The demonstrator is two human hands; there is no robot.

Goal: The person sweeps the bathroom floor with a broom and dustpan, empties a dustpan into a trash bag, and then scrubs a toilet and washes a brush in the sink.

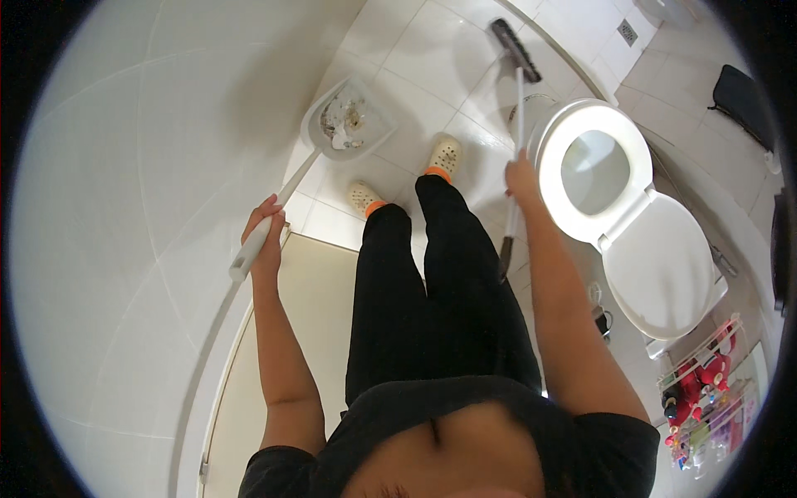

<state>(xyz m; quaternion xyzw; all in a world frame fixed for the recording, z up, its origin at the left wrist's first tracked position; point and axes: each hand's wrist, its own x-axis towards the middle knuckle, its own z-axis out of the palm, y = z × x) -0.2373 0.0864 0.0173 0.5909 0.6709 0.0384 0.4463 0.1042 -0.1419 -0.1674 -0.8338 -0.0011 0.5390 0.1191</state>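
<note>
My left hand [264, 238] is closed round the white handle of a long-handled dustpan [365, 147]. Its pan rests ahead of my feet, close to the left wall, with a pile of debris [342, 119] in it, partly pale scraps and brownish bits. On the right, my right hand [521, 178] grips the pale stick of a broom [516, 51] with a dark grip end. The broom's dark bristle head is near the floor at the far right, apart from the dustpan, beside the toilet.
A toilet [594, 162] with its lid raised stands close to my right arm. A wire rack [701, 386] of bottles is at the lower right. A floor drain [627, 31] lies far right. My feet in cream clogs [445, 154] stand on white tiles between dustpan and toilet.
</note>
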